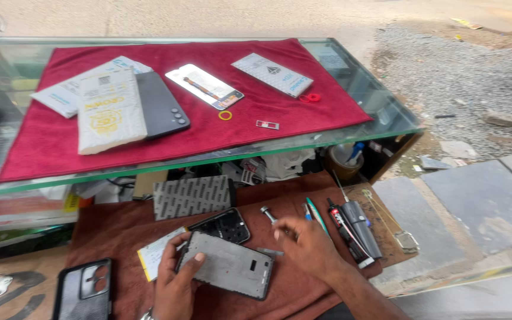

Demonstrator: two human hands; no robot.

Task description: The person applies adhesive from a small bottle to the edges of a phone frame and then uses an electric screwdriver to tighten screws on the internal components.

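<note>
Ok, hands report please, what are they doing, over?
Left hand grips grey phone frame by its left edge. Right hand hovers beside it, fingers spread, empty. Glue tube and tools close right.

Left hand [176, 284] is reaching up from below, thumb and fingers curling in a grip. Right hand [306, 243] is hovering palm-down, fingers loosely spread, forearm angling in from the lower right.

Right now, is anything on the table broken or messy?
Yes. The phone under the left hand lies opened up, its grey inner frame bare, and a second opened phone body sits just behind it. The right hand hovers by a small metal tool. Nothing looks spilled.
</note>
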